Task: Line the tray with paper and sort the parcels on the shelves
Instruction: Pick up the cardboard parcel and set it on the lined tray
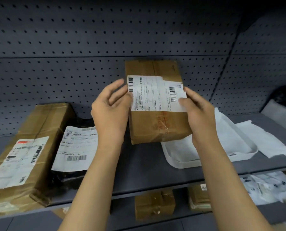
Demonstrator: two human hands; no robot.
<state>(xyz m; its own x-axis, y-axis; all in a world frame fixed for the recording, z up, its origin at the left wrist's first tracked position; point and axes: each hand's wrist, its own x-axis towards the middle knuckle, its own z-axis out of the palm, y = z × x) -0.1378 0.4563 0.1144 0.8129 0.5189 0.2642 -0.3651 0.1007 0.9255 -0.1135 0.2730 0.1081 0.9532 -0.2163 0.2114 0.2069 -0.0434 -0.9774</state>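
Above the grey shelf [147, 162], between my two hands, I hold a brown cardboard parcel [157, 124] raised in front of the pegboard back wall [72, 47]. My left hand [111, 110] presses its left side with fingers loosely spread; my right hand [199, 110] grips the right side, thumb on the white shipping label [155, 94]. That label carries two barcodes and small print too blurred to read; faint red marking shows on the tape below it. Just right of the parcel sits the white tray [180, 161], with white paper [264, 140] lying in it and spilling past its right edge. To the left lie a black bag parcel [67, 177] and a long cardboard box [30, 130], both with barcode labels I cannot read. More parcels sit on the lower shelf [155, 220].
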